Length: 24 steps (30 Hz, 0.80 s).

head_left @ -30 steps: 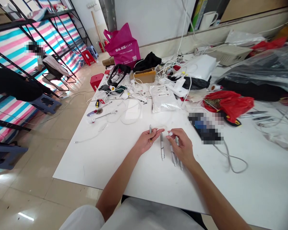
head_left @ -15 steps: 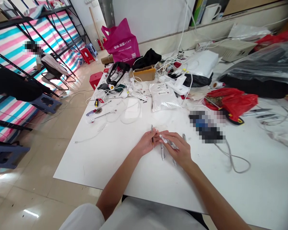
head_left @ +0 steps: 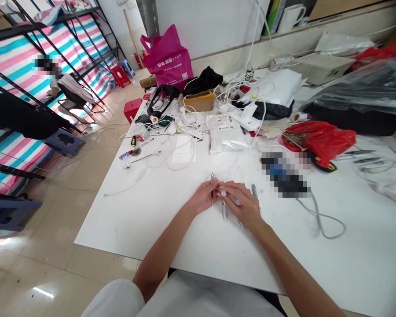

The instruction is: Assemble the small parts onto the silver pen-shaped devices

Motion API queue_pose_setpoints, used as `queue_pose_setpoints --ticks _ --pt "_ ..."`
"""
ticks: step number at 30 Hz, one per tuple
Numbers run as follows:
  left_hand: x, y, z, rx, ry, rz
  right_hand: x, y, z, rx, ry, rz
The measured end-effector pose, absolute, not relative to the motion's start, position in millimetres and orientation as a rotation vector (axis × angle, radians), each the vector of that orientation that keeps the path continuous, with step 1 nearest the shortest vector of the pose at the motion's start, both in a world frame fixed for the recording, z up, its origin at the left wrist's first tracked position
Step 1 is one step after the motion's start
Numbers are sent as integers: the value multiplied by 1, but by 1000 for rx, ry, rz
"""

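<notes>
Over near side of bench: gripping upright pen in fingers of left hand; pinching small white-ended piece in fingers of right hand, just beside. Holding both near silver pens on bench.

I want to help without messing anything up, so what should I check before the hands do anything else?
1. Left hand has hold of the slim pen-like piece: ok.
2. Right hand has hold of the small white-ended piece: ok.
3. Those two pieces touch each other: cannot tell, fingers hide it.
4. All the silver pens on the table are in plain view: not ok, the right hand covers some.
5. Gray cable is away from both hands: ok.
</notes>
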State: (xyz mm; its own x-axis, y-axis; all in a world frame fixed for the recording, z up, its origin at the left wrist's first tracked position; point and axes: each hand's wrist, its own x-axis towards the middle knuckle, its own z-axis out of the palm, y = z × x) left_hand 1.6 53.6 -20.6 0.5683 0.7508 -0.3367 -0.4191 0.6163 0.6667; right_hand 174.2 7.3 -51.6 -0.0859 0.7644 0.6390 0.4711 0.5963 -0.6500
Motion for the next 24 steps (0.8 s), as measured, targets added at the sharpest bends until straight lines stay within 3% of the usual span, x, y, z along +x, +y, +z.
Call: queue_pose_setpoints --ticks 24 --pt "2 54 -24 581 623 741 171 6 -39 -1018 -1693 355"
